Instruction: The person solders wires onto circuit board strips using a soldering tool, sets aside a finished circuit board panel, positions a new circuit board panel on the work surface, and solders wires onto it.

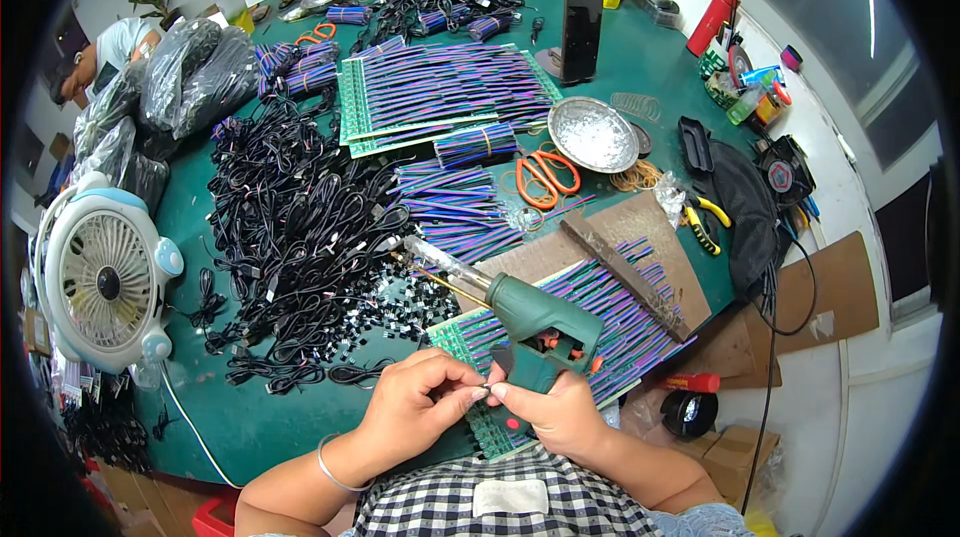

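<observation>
A person in a black-and-white checked apron point(430, 512) works with both hands raised at the near edge of a green table point(225, 427). The left hand point(420, 402), a bangle at its wrist, and the right hand point(555, 417) meet fingertip to fingertip, pinching a small dark piece point(488, 390), mostly hidden by the fingers, above the corner of a green circuit panel point(458, 340). A green tool with a metal nozzle point(540, 317) stands just beyond, its nozzle pointing away to the left; whether the right hand touches its handle cannot be told. Striped wires point(650, 362) run across the panel beneath a dark bar point(625, 275). Small connectors point(390, 307) lie scattered at the foot of a heap of black cables point(285, 227), with a fan point(107, 282) at left. Beyond are orange-handled scissors point(547, 180), a metal dish point(606, 168), wire-covered panels point(355, 102) and an upright phone point(581, 35). A co-worker point(118, 42) leans in at far left, behind plastic bags point(205, 72).
</observation>
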Motion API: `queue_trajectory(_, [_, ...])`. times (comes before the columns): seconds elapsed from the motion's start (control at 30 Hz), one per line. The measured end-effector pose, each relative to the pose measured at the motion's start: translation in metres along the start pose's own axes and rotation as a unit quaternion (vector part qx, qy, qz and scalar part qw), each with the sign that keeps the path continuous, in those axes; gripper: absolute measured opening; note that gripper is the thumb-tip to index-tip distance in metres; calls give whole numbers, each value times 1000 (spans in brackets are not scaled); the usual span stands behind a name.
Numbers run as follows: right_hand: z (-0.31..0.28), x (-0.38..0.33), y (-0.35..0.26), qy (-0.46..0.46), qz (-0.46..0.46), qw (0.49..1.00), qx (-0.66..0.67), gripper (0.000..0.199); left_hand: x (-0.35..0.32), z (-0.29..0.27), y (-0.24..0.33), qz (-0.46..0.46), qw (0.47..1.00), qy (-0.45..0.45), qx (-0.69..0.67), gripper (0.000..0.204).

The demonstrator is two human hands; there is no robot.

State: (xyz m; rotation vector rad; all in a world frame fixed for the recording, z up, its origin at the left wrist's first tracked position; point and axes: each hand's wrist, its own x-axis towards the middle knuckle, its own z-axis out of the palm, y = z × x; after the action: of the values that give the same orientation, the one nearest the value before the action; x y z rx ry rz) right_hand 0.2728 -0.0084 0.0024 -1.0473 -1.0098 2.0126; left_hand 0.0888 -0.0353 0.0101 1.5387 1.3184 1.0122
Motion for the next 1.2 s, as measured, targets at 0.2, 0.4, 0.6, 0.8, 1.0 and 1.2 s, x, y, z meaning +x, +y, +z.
queue_trajectory(0.2, [1,0,3,0,4,1000,0,15,-2,1,-1,-2,1000,-7,-13,9])
queue_trajectory(0.4, [3,0,5,0,-20,1000,18,16,-3,0,-4,5,1000,-12,-4,10])
queue_trajectory(0.6, [3,3,6,-9,4,995,97,21,6,-12,6,193,966,-30,168,15])
queue_trajectory(0.8, [-3,2,-2,27,18,992,122,24,21,-40,14,363,878,-74,304,20])
queue_trajectory(1.0, [-44,-46,-18,96,-77,983,-136,31,21,-53,-22,281,880,-30,381,18])
queue_trajectory(1.2, [-71,-75,-2,73,-79,975,-193,61,32,-44,-35,265,897,2,355,23])
